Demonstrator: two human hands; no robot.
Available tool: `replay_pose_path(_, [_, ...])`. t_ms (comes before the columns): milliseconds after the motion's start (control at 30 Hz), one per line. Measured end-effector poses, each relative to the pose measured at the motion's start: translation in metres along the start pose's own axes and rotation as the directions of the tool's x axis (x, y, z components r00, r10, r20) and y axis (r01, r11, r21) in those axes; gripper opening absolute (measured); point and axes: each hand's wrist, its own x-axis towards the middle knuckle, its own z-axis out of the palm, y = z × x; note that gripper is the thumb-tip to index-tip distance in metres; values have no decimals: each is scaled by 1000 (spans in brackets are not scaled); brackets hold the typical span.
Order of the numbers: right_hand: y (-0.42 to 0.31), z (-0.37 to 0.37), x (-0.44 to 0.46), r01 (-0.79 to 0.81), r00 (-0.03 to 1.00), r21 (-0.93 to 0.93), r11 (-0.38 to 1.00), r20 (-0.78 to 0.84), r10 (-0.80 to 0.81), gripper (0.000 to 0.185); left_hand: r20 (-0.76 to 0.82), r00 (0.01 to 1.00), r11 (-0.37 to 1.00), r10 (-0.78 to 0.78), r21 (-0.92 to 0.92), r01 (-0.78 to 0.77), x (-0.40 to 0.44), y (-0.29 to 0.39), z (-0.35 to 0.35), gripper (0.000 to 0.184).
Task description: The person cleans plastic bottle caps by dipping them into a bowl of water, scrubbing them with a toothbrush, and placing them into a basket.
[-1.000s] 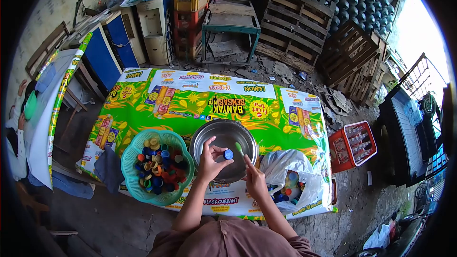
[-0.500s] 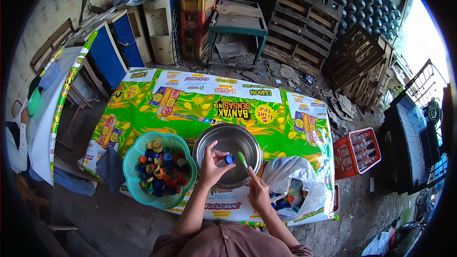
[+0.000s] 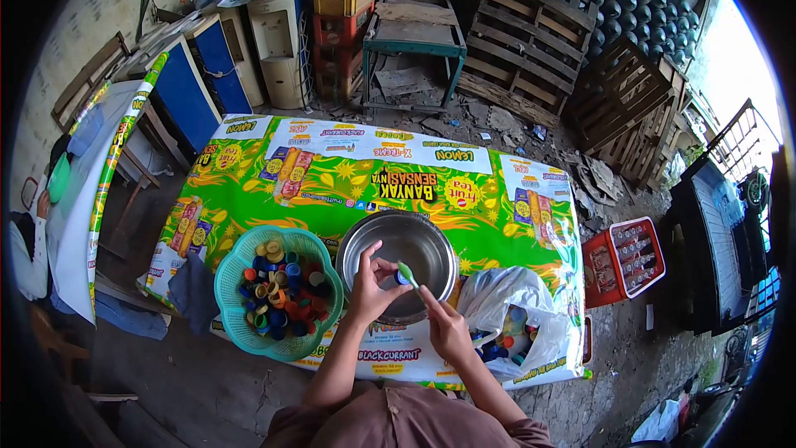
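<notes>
Over the steel bowl (image 3: 361, 238), my left hand (image 3: 371, 286) pinches a blue bottle cap (image 3: 400, 279) between thumb and fingers. My right hand (image 3: 446, 328) grips a slim tool with a rounded green end (image 3: 405, 270); its exact kind is too small to tell. That green end lies across the cap, at its opening. Left of the bowl stands a turquoise plastic basket (image 3: 228, 299) with many coloured bottle caps (image 3: 282, 290) in it. A white plastic bag (image 3: 489, 294) holding more caps (image 3: 514, 333) lies open beside my right hand.
A green printed sheet covers the table (image 3: 332, 178). A dark cloth (image 3: 191, 282) lies at its left edge. On the floor at right stands a red bottle crate (image 3: 601, 274). Wooden pallets (image 3: 531, 41) lean behind. Another person's arm (image 3: 37, 232) shows at far left.
The green end of the tool in my right hand has moved left from beside the blue cap onto it. My right hand has shifted slightly left; my left hand still pinches the cap.
</notes>
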Motion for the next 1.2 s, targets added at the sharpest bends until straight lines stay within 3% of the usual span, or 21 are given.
replay_pose_path(67, [-1, 3, 4, 2, 1000, 1, 1000, -16, -2, 46, -8, 1000, 1000, -16, -5, 16, -2, 2, 1, 87])
replay_pose_path(100, [1, 1, 6, -125, 992, 21, 992, -8, 125, 45, -20, 1000, 1000, -23, -13, 23, -1, 3, 3, 87])
replay_pose_path(133, [0, 0, 6, -125, 992, 19, 992, -10, 125, 45, -19, 1000, 1000, -22, -14, 22, 2, 3, 3, 87])
replay_pose_path(200, [-5, 0, -5, 89, 996, -11, 996, -17, -89, 46, -36, 999, 999, 8, -37, -10, 0, 1, 3, 88])
replay_pose_path(233, [-10, -2, -8, 72, 993, -50, 996, 99, -67, 48, -36, 999, 999, 5, -35, -7, 1, -2, 0, 88])
replay_pose_path(267, [-5, 0, -7, 72, 993, -49, 996, 98, -67, 48, -34, 999, 999, 6, -34, -7, 1, -1, -2, 88])
replay_pose_path(333, [4, 2, -3, -78, 996, 47, 996, -40, 80, 49, -44, 998, 998, -37, -61, 34, -1, 4, -2, 84])
replay_pose_path(400, [2, -1, -6, -17, 998, 17, 1000, -61, 18, 49, -29, 999, 999, -35, 7, 36, 0, 9, -3, 84])
replay_pose_path(467, [-1, -1, -10, 77, 995, -74, 994, 69, -72, 49, -3, 1000, 1000, 2, -21, -2, 0, 5, -4, 82])
replay_pose_path(600, [-4, -11, -2, -48, 998, 60, 997, -39, 50, 48, -9, 1000, 999, 20, -30, -20, 1, 11, -5, 73])
replay_pose_path(700, [-8, -8, -6, -75, 997, 65, 995, 30, 73, 47, 34, 998, 999, -53, 15, 52, -1, 8, -7, 60])
replay_pose_path(800, [-7, -1, -8, -156, 986, 76, 985, 71, 151, 46, 68, 996, 996, -54, -62, 59, 0, 3, -4, 47])
replay_pose_path(867, [-17, -3, -7, -447, 888, 227, 865, 229, 399, 45, 108, 991, 984, 80, 153, -96, 0, 4, -3, 40])
replay_pose_path(933, [-24, -4, -6, -437, 894, 222, 872, 218, 392, 45, 105, 992, 975, 76, 198, -96, 0, 12, -3, 35])
replay_pose_path(1000, [-26, -4, -6, -426, 900, 217, 878, 206, 385, 45, 165, 985, 898, 50, 425, -117, 2, 20, -6, 34])
replay_pose_path(1067, [-26, -5, -7, -185, 980, 93, 978, 94, 177, 47, 173, 985, 900, 13, 428, -87, 2, 23, -8, 32])
replay_pose_path(1133, [-19, -5, -7, -115, 993, 17, 993, 41, 115, 46, 180, 983, 900, -25, 433, -56, 2, 16, -10, 31])
replay_pose_path(1167, [-16, -6, -7, -47, 999, -63, 997, -8, 47, 46, 142, 986, 984, -84, 167, 60, 3, 2, -12, 30])
replay_pose_path(1200, [-18, -8, -6, -50, 999, -62, 997, -10, 49, 46, 123, 981, 979, -151, -116, 165, 4, -1, -12, 29])
